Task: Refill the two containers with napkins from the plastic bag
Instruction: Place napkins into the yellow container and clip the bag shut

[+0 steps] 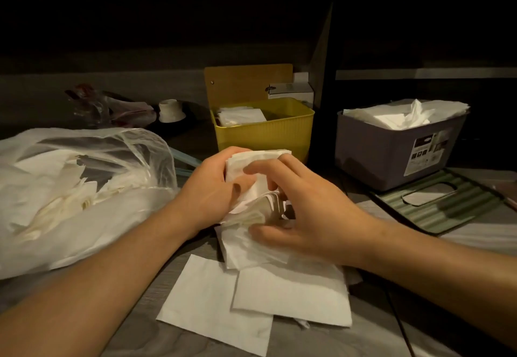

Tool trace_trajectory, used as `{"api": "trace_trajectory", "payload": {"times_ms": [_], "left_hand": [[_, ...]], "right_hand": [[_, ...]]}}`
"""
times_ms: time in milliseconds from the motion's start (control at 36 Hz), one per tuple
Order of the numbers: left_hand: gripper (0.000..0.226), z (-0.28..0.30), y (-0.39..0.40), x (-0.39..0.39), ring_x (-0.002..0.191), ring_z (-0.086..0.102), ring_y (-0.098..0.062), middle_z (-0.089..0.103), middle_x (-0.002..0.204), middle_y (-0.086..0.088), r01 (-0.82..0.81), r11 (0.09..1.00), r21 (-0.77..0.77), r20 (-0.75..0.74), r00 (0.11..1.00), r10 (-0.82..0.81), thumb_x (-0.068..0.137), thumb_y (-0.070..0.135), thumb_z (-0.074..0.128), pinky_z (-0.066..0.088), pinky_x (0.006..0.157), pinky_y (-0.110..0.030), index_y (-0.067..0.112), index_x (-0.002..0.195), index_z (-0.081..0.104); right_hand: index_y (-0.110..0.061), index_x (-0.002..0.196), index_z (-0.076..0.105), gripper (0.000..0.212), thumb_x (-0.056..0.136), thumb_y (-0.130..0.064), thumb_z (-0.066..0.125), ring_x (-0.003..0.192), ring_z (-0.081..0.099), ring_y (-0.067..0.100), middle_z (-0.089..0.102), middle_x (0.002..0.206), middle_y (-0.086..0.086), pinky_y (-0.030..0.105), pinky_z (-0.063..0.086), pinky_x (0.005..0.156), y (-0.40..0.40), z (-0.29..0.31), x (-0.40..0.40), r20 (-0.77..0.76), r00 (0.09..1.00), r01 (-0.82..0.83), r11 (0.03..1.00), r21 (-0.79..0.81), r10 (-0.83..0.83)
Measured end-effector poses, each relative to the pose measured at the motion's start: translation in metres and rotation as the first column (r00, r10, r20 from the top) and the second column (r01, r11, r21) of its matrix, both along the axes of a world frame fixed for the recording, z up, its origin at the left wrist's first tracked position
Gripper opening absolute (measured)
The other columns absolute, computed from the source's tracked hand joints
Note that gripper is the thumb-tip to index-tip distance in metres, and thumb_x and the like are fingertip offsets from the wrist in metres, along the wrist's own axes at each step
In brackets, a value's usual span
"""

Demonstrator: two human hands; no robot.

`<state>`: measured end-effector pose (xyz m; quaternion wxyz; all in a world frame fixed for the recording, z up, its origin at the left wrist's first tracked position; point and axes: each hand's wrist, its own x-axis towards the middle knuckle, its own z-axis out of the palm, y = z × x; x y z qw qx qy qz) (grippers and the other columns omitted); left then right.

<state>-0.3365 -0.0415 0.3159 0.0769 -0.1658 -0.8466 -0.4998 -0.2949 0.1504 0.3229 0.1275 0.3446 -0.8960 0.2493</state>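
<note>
Between both hands (274, 197), a soft, rumpled stack of white napkins (251, 177).

Dim room, warm low light. Grey wood-grain table (179, 337) fills near ground. Dark wall (167, 21) spans far side, mostly in shadow. Dark upright post (321, 57) right of centre; pale horizontal ledge (425, 73) runs far right.
</note>
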Motion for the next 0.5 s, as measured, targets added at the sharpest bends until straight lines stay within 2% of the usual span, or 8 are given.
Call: {"api": "trace_trajectory", "payload": {"times_ms": [83,194,250,333,417,472,500], "left_hand": [[0.029,0.000,0.000,0.001,0.098,0.069,-0.010,0.073,0.103,0.011,0.005,1.000,-0.007,0.008,1.000,-0.005,0.096,0.012,0.065,0.057,0.092,-0.047,0.032,0.117,0.066],[0.031,0.001,0.000,0.002,0.092,0.068,-0.008,0.073,0.099,0.011,0.005,0.999,-0.042,-0.003,1.000,-0.006,0.095,0.010,0.063,0.058,0.086,-0.043,0.031,0.117,0.066],[0.029,0.002,0.000,0.003,0.090,0.068,-0.008,0.073,0.098,0.012,0.017,0.999,-0.050,-0.003,1.000,-0.017,0.095,0.013,0.064,0.058,0.084,-0.042,0.032,0.117,0.066],[0.021,0.003,0.001,0.004,0.092,0.068,-0.007,0.072,0.100,0.012,0.046,0.999,-0.018,0.014,0.999,-0.046,0.099,0.022,0.062,0.059,0.085,-0.038,0.032,0.118,0.066],[0.022,0.004,0.002,0.006,0.096,0.068,-0.006,0.072,0.104,0.012,0.087,0.995,0.047,0.037,0.995,-0.089,0.103,0.042,0.051,0.056,0.084,-0.033,0.033,0.118,0.065],[0.043,0.005,0.001,0.007,0.099,0.067,-0.003,0.071,0.106,0.015,0.138,0.985,0.104,0.071,0.987,-0.145,0.096,0.062,0.042,0.053,0.084,-0.025,0.034,0.120,0.064],[0.054,0.004,-0.001,0.007,0.101,0.066,-0.003,0.070,0.108,0.017,0.175,0.977,0.119,0.090,0.978,-0.186,0.091,0.071,0.039,0.054,0.086,-0.025,0.035,0.123,0.062]], "right_hand": [[-0.044,0.136,0.036,0.060,0.087,-0.039,0.068,0.095,0.054,0.009,0.039,0.116,-0.019,0.030,0.054,0.076,-0.004,-0.001,-0.001,0.021,0.999,0.051,0.998,-0.027,-0.051],[-0.036,0.129,0.049,0.040,0.089,-0.033,0.053,0.090,0.054,0.005,0.044,0.106,-0.021,0.028,0.052,0.078,-0.004,0.004,-0.002,0.053,0.990,0.137,0.979,-0.148,-0.131],[-0.034,0.124,0.054,0.033,0.093,-0.025,0.054,0.092,0.055,0.005,0.050,0.108,-0.018,0.029,0.052,0.081,-0.003,0.003,-0.005,0.070,0.987,0.154,0.975,-0.163,-0.144],[-0.030,0.117,0.063,0.027,0.094,-0.015,0.058,0.094,0.058,0.002,0.060,0.105,-0.018,0.022,0.052,0.081,0.000,-0.002,-0.012,0.121,0.981,0.174,0.969,-0.177,-0.154],[-0.023,0.110,0.069,0.018,0.097,-0.016,0.059,0.089,0.064,0.004,0.069,0.097,-0.013,0.026,0.055,0.079,0.005,-0.007,-0.022,0.154,0.975,0.196,0.947,-0.254,-0.161],[-0.017,0.105,0.070,0.014,0.098,-0.023,0.060,0.086,0.066,0.013,0.071,0.091,-0.006,0.037,0.057,0.078,0.009,-0.010,-0.029,0.149,0.969,0.232,0.930,-0.285,-0.196],[-0.016,0.102,0.070,0.013,0.098,-0.024,0.061,0.083,0.066,0.013,0.070,0.088,-0.004,0.038,0.057,0.075,0.010,-0.010,-0.032,0.144,0.967,0.245,0.921,-0.302,-0.210]]}}
